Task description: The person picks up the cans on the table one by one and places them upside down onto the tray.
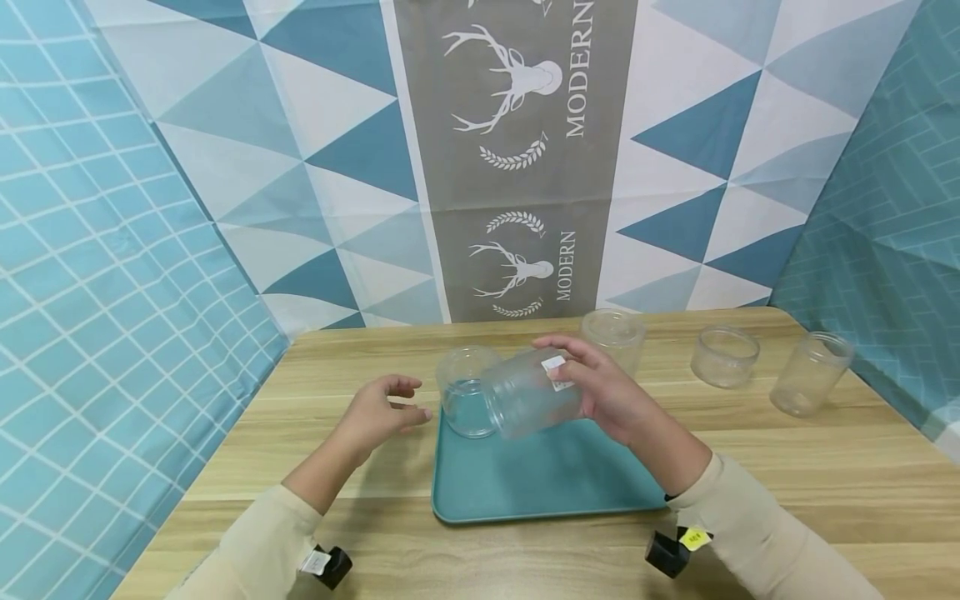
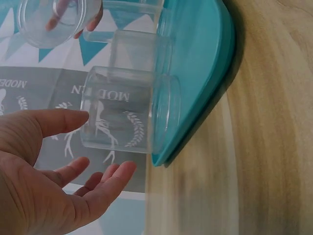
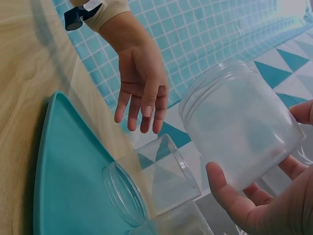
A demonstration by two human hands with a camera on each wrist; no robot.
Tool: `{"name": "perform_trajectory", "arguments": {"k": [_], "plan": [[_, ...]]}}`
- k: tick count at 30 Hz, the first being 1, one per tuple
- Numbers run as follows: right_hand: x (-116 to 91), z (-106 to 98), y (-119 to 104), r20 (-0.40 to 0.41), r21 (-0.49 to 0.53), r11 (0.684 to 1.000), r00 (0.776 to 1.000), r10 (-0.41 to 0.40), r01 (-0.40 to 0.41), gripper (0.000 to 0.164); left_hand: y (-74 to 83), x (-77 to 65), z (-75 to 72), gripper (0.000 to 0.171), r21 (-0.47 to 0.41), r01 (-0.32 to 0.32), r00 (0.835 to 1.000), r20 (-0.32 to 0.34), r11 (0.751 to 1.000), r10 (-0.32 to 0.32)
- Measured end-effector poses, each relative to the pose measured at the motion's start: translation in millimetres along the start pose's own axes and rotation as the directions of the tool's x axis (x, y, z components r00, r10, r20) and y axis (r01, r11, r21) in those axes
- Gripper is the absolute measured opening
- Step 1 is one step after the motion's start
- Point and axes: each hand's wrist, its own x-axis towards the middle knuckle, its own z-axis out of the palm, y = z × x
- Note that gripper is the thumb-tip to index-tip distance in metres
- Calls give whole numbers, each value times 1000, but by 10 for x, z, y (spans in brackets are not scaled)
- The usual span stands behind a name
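My right hand (image 1: pixel 611 396) grips a clear plastic jar (image 1: pixel 525 404) above the teal tray (image 1: pixel 540 483), fingers and thumb round its base end. The jar is tilted on its side, its threaded mouth toward the left, and a white label (image 1: pixel 557 371) shows near my fingers. A second clear jar (image 2: pixel 117 115) stands mouth down on the tray's left corner. Beside that jar is my left hand (image 1: pixel 382 414), its fingers loosely bent and apart, holding nothing. In the right wrist view, the held jar (image 3: pixel 244 127) hangs over the standing jar (image 3: pixel 168 178).
Another clear jar (image 1: pixel 618 337) stands at the back, right of the held one. Farther right on the wooden table (image 1: pixel 750 467) are a short clear jar (image 1: pixel 725 358) and a taller one (image 1: pixel 810 379). Patterned cloth (image 1: pixel 517 183) hangs behind the table.
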Motion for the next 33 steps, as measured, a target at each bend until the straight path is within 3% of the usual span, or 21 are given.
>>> {"name": "perform_trajectory", "arguments": {"k": [9,14,18,28,33], "plan": [[40,71,-30,-73,-206,978,997,8,-23,48,-56,22,64,52,-26,73,996,43,997,-72],[46,111,-40,-59,-279,960,998,-11,-6,48,-97,29,84,47,-59,93,992,96,994,-87],[37,144,-39,-38,-350,936,998,-45,29,50,-122,24,102,53,-85,119,985,137,989,-107],[18,236,-5,-2,-543,836,995,-98,82,50,-182,23,181,51,-106,160,973,184,981,-139],[39,284,16,73,-663,731,986,-152,162,50,-197,20,200,51,-101,172,969,196,980,-150]]}}
